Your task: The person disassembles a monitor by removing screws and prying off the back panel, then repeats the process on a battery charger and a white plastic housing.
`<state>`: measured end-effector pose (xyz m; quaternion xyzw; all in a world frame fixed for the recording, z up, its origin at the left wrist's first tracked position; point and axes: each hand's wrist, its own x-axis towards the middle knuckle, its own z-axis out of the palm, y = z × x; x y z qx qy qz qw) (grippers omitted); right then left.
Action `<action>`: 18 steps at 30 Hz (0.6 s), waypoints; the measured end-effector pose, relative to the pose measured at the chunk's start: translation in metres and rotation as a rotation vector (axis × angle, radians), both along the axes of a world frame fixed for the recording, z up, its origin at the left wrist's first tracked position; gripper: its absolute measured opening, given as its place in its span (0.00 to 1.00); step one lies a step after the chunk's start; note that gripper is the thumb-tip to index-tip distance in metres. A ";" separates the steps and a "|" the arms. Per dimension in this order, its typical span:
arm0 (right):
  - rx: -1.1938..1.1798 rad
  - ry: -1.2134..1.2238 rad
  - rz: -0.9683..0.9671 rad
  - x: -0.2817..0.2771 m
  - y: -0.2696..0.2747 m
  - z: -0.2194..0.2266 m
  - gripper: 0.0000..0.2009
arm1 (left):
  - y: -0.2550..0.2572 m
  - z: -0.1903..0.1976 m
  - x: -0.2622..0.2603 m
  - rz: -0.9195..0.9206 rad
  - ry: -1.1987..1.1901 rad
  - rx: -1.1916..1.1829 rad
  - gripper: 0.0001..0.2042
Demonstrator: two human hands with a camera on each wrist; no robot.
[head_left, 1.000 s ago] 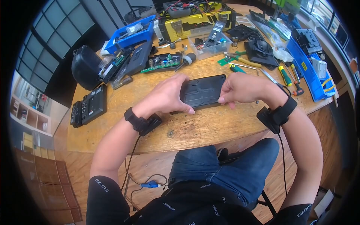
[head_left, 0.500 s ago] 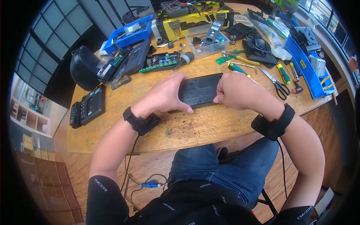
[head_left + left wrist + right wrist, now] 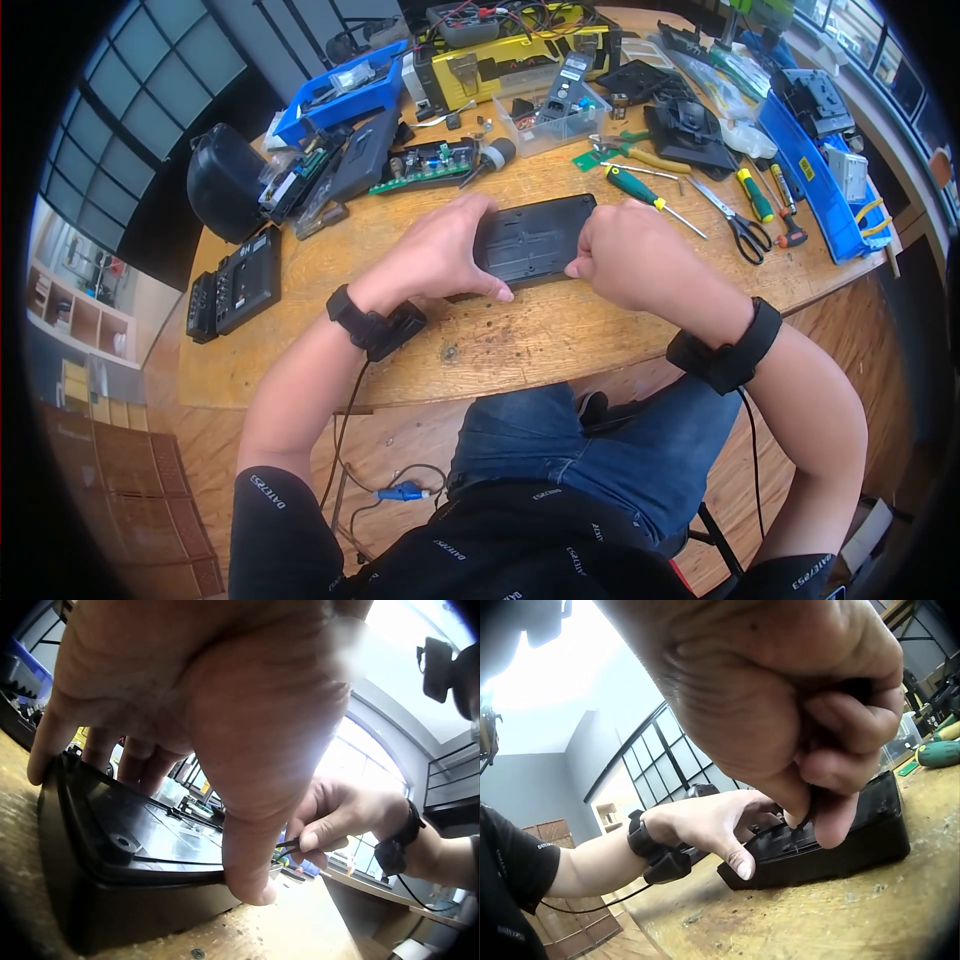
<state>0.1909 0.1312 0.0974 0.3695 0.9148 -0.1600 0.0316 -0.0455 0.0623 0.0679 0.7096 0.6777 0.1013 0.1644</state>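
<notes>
A black rectangular plastic case [image 3: 525,240] with a recessed face lies on the wooden table. My left hand [image 3: 440,245] grips its left end, thumb on the near side and fingers along the far side. At the right end, my right hand [image 3: 635,245] is curled with thumb and finger pinching a small, thin dark piece [image 3: 286,844] over the case. Most of that piece is hidden by the fingers, and I cannot tell its kind. A screw hole [image 3: 124,841] shows in the case's corner in the left wrist view.
Beyond the right hand lie a green-handled screwdriver [image 3: 632,184], black scissors [image 3: 748,236] and pliers [image 3: 650,157]. Farther back are a circuit board [image 3: 430,165], a clear parts box [image 3: 555,125] and a yellow toolbox [image 3: 510,60]. Blue bins [image 3: 345,92] stand at both sides.
My right hand has turned and its fingers have curled in more tightly at the case's right end, with the wrist shifted slightly toward me. The left hand keeps its grip on the case.
</notes>
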 end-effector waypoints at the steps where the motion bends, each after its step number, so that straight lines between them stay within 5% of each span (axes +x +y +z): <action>1: 0.005 -0.010 -0.004 -0.001 0.000 0.000 0.18 | 0.000 0.000 0.000 -0.004 -0.001 0.009 0.50; 18: 0.165 0.173 -0.039 0.012 -0.027 -0.019 0.13 | 0.000 0.000 -0.002 -0.019 -0.005 0.005 0.50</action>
